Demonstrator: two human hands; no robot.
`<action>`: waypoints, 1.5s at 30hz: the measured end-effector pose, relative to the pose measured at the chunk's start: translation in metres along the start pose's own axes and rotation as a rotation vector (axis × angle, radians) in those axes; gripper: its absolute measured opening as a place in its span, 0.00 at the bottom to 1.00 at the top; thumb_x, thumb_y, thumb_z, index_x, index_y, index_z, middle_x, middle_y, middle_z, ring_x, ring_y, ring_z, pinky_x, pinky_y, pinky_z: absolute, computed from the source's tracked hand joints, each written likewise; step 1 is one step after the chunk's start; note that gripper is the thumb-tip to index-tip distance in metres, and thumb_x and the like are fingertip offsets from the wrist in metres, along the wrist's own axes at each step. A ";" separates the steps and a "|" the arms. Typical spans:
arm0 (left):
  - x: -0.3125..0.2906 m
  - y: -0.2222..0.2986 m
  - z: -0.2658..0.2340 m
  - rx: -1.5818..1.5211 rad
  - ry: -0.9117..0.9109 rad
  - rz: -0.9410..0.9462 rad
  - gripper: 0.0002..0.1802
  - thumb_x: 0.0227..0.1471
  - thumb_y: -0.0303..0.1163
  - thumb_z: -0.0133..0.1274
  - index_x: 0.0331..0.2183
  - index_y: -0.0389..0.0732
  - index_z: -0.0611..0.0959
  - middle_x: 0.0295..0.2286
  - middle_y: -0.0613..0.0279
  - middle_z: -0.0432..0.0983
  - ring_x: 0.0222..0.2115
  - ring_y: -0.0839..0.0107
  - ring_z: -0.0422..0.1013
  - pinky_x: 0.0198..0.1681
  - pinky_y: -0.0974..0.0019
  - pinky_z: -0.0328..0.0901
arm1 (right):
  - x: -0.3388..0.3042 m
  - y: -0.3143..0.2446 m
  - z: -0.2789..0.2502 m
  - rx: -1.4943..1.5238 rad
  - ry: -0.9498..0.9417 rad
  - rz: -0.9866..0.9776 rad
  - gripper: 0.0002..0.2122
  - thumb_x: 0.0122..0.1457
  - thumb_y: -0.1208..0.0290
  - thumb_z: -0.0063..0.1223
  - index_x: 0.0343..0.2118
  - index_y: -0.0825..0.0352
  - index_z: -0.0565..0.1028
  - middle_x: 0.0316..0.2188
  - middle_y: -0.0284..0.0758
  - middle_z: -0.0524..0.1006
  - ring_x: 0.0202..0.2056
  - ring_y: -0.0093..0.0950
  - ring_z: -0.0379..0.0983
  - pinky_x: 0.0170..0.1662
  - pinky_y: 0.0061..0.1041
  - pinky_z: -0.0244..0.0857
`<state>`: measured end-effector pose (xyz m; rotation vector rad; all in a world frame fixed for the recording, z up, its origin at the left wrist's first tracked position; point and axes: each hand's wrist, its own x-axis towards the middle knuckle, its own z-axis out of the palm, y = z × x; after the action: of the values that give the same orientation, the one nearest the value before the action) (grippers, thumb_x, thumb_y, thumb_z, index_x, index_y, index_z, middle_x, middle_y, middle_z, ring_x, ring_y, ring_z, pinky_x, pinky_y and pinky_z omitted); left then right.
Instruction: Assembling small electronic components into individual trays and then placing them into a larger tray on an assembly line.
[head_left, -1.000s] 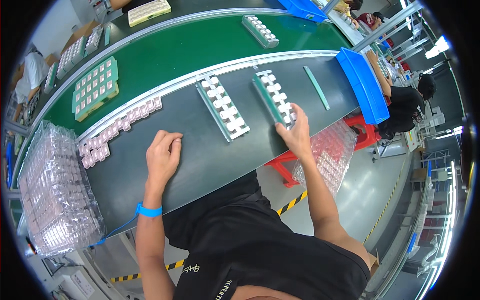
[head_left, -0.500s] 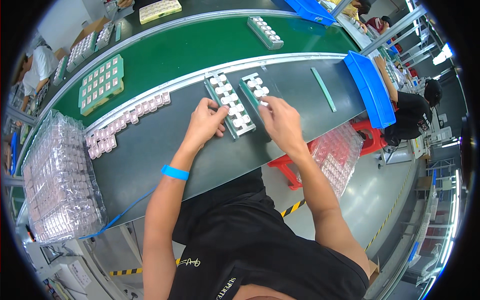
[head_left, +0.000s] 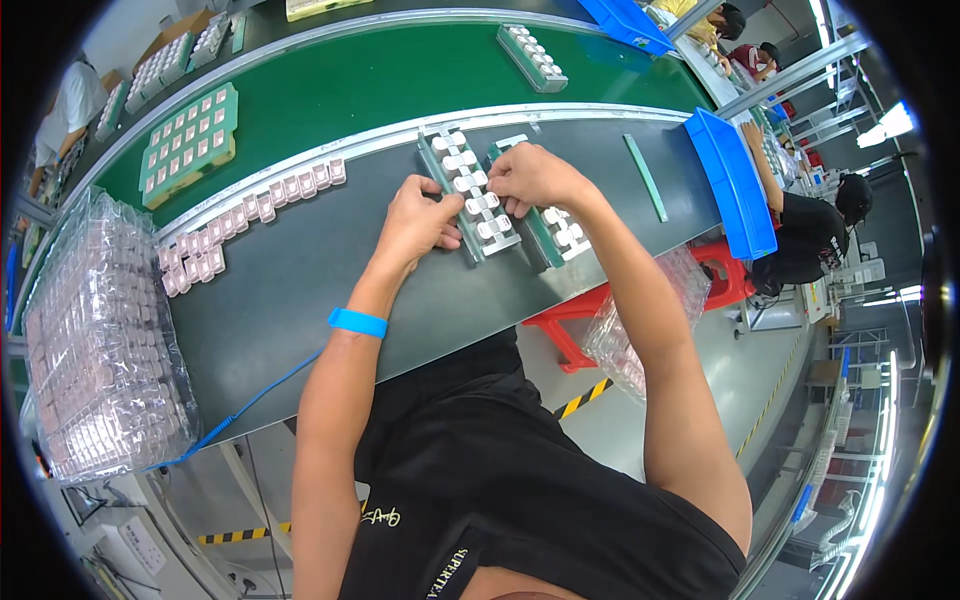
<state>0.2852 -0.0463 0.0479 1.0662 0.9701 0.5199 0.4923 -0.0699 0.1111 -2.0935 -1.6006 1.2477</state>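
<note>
Two long green holders lie side by side on the dark bench, each with small white rounded parts in metal-edged rows. My left hand (head_left: 425, 222) is closed at the near left side of the left holder (head_left: 431, 165), thumb on its edge and fingers curled beside it. My right hand (head_left: 535, 180) pinches at the right edge of that holder's row of white parts (head_left: 467, 184); what lies between its fingertips is hidden. Beneath this hand, the right holder (head_left: 543, 243) is partly covered, with white parts (head_left: 568, 236) showing at its near end.
Pale pink parts (head_left: 265, 207) stand in a line at left, beside a plastic-wrapped stack of trays (head_left: 110, 350). A green conveyor (head_left: 350, 100) carries a filled tray (head_left: 190, 145) and another holder (head_left: 532, 58). At right are a green strip (head_left: 646, 178), blue bin (head_left: 735, 185) and red stool (head_left: 565, 340).
My right hand has moved left from the right holder to the left one. The right holder now lies nearer me, close beside the left one. The tray on the conveyor appears shifted left.
</note>
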 end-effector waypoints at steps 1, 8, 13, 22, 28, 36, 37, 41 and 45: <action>0.001 -0.003 0.000 -0.014 0.044 0.021 0.23 0.54 0.29 0.59 0.46 0.26 0.70 0.28 0.51 0.78 0.21 0.69 0.76 0.21 0.68 0.74 | 0.002 -0.001 0.001 -0.030 0.011 0.015 0.11 0.59 0.70 0.56 0.35 0.75 0.82 0.24 0.39 0.82 0.22 0.26 0.81 0.29 0.25 0.77; -0.002 -0.008 0.002 0.085 0.100 0.068 0.18 0.52 0.27 0.53 0.42 0.26 0.73 0.26 0.54 0.78 0.18 0.71 0.76 0.17 0.67 0.71 | 0.000 0.003 -0.003 -0.174 0.119 0.033 0.11 0.51 0.67 0.58 0.29 0.72 0.83 0.23 0.44 0.82 0.23 0.33 0.82 0.34 0.32 0.76; -0.006 -0.007 0.000 0.046 0.130 0.082 0.17 0.52 0.28 0.53 0.42 0.27 0.73 0.26 0.54 0.78 0.18 0.71 0.75 0.17 0.67 0.70 | -0.026 0.011 -0.015 -0.228 0.511 -0.071 0.12 0.57 0.67 0.47 0.33 0.71 0.78 0.29 0.50 0.81 0.35 0.40 0.81 0.44 0.37 0.73; -0.007 -0.009 -0.005 -0.018 0.134 0.089 0.16 0.53 0.27 0.53 0.42 0.28 0.72 0.27 0.54 0.77 0.20 0.71 0.75 0.17 0.67 0.71 | -0.064 0.015 0.015 0.548 0.494 -0.020 0.13 0.63 0.65 0.56 0.43 0.71 0.73 0.29 0.31 0.73 0.23 0.23 0.71 0.26 0.21 0.63; -0.006 -0.010 -0.004 -0.052 0.123 0.091 0.17 0.54 0.26 0.51 0.44 0.27 0.70 0.28 0.54 0.77 0.21 0.71 0.74 0.19 0.67 0.71 | -0.071 0.026 0.052 -0.422 0.667 -0.007 0.17 0.57 0.64 0.63 0.43 0.68 0.72 0.40 0.48 0.79 0.37 0.49 0.79 0.40 0.43 0.71; -0.005 -0.011 -0.004 -0.107 0.108 0.091 0.18 0.55 0.25 0.50 0.45 0.27 0.69 0.28 0.54 0.76 0.21 0.70 0.74 0.20 0.67 0.71 | -0.069 0.026 0.051 -0.569 0.613 0.036 0.16 0.57 0.69 0.63 0.44 0.66 0.70 0.40 0.45 0.79 0.37 0.48 0.79 0.38 0.45 0.71; -0.004 -0.011 -0.004 -0.096 0.099 0.096 0.18 0.55 0.25 0.50 0.45 0.27 0.69 0.28 0.54 0.76 0.21 0.70 0.74 0.20 0.67 0.71 | -0.067 0.028 0.053 -0.586 0.610 -0.015 0.16 0.56 0.70 0.63 0.44 0.66 0.70 0.40 0.44 0.79 0.37 0.48 0.79 0.37 0.45 0.71; -0.006 -0.008 -0.005 -0.094 0.098 0.096 0.18 0.55 0.25 0.50 0.46 0.27 0.69 0.28 0.55 0.76 0.21 0.70 0.74 0.20 0.67 0.71 | -0.060 0.030 0.062 -0.629 0.621 -0.044 0.17 0.55 0.72 0.63 0.45 0.66 0.69 0.39 0.45 0.78 0.35 0.49 0.79 0.35 0.45 0.72; -0.004 -0.013 -0.006 -0.102 0.090 0.096 0.17 0.56 0.25 0.50 0.46 0.28 0.69 0.28 0.55 0.76 0.21 0.71 0.74 0.20 0.68 0.70 | -0.054 0.042 0.066 -0.634 0.652 -0.050 0.18 0.54 0.74 0.63 0.45 0.67 0.68 0.39 0.47 0.77 0.34 0.50 0.78 0.34 0.45 0.72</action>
<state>0.2767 -0.0518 0.0373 1.0082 0.9634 0.6943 0.4704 -0.1530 0.0704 -2.4025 -1.8161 -0.0380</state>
